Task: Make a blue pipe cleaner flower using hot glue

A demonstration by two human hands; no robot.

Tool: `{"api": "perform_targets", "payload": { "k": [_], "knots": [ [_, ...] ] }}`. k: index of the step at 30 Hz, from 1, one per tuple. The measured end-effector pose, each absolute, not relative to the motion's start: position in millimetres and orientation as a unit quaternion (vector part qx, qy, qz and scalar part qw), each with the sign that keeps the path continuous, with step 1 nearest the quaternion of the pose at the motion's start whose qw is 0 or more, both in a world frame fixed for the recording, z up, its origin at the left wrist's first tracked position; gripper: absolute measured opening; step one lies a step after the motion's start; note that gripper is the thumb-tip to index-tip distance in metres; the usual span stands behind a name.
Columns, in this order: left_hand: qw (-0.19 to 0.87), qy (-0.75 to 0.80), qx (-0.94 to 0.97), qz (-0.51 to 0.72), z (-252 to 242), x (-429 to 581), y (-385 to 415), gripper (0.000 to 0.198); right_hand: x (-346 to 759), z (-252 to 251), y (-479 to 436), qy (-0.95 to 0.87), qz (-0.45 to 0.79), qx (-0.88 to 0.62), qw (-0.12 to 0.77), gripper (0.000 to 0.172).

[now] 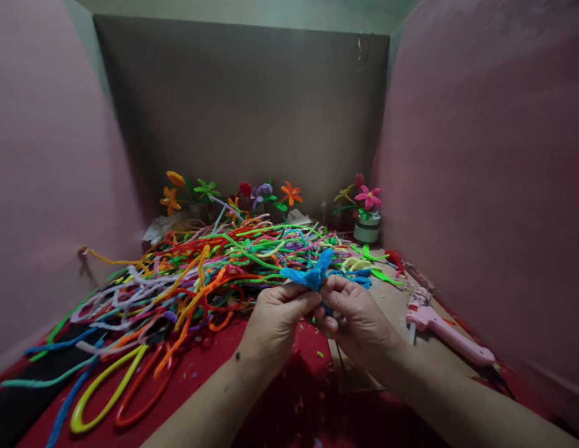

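Note:
Both hands meet at the centre around a blue pipe-cleaner flower, its fuzzy petals spreading up and to the left above the fingers. My left hand pinches its base between thumb and fingers from the left. From the right, my right hand grips it near the same spot, with some blue showing below the fingertips. The flower's lower part is mostly hidden by the fingers. Behind and to the left lies a large tangled pile of coloured pipe cleaners.
A pink hot glue gun rests on cardboard at the right. Yellow-handled scissors and red-handled scissors lie at the front left. Finished flowers stand at the back, one in a pale green pot. Pink walls close both sides.

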State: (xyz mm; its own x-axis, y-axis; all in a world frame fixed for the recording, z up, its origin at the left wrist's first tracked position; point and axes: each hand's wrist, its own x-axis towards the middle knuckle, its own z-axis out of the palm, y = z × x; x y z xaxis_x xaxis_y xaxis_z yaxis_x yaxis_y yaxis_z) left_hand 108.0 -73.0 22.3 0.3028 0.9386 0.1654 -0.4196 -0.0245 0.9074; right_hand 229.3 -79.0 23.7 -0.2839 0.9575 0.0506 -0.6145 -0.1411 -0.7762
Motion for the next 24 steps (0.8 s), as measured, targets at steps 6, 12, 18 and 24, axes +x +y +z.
{"api": "perform_targets", "payload": {
  "k": [6,12,18,24],
  "knots": [
    [0.655,0.258,0.478,0.525,26.1,106.3,-77.5,0.007,226.6,16.4,-76.6,-0.384,0.713,-0.229,0.54,0.027],
    [0.68,0.257,0.448,0.52,31.2,102.7,-76.2,0.009,223.3,15.8,-75.3,-0.44,0.722,-0.172,0.505,0.02],
    [0.628,0.249,0.371,0.637,36.5,90.7,-59.8,0.012,251.1,40.7,-66.1,-0.507,0.591,-0.262,0.57,0.016],
    [0.669,0.257,0.357,0.599,41.2,85.9,-57.8,0.01,300.0,67.0,-50.8,-0.536,0.394,-0.355,0.656,0.009]
  ]
}}
